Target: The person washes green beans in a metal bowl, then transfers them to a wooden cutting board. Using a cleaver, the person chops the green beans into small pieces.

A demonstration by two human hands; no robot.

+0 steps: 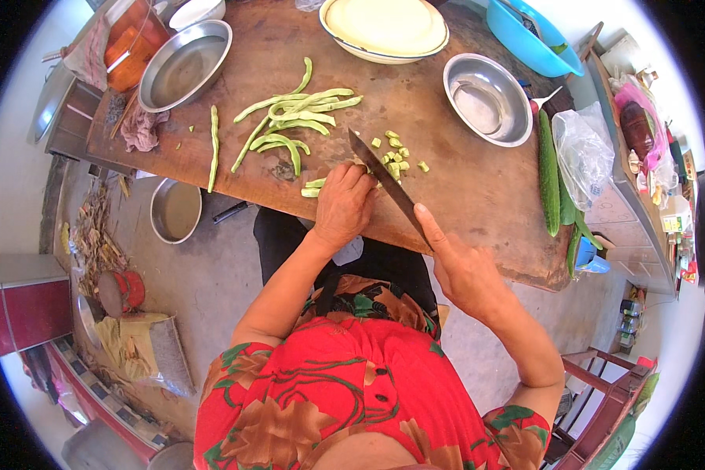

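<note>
My left hand (pixel 345 200) is closed over a small bunch of green beans (pixel 312 188) near the table's front edge; the bean ends stick out on its left side. In my right hand (pixel 464 268) is a kitchen knife (pixel 388 178), its dark blade slanting up and left just beside my left fingers. Short cut bean pieces (pixel 399 166) lie to the right of the blade. Beyond my left hand rests a loose pile of whole green beans (pixel 294 117), and one single bean (pixel 214 149) lies apart to the left. The knife handle is hidden in my grip.
On the wooden table (pixel 478 211) stand a steel bowl (pixel 489 100), a cream enamel basin (pixel 384 27), a blue basin (pixel 534 39) and a steel basin of water (pixel 186 66). Cucumbers (pixel 548 172) and a clear plastic bag (pixel 583 153) lie along the right edge. A crumpled cloth (pixel 142 129) sits at left.
</note>
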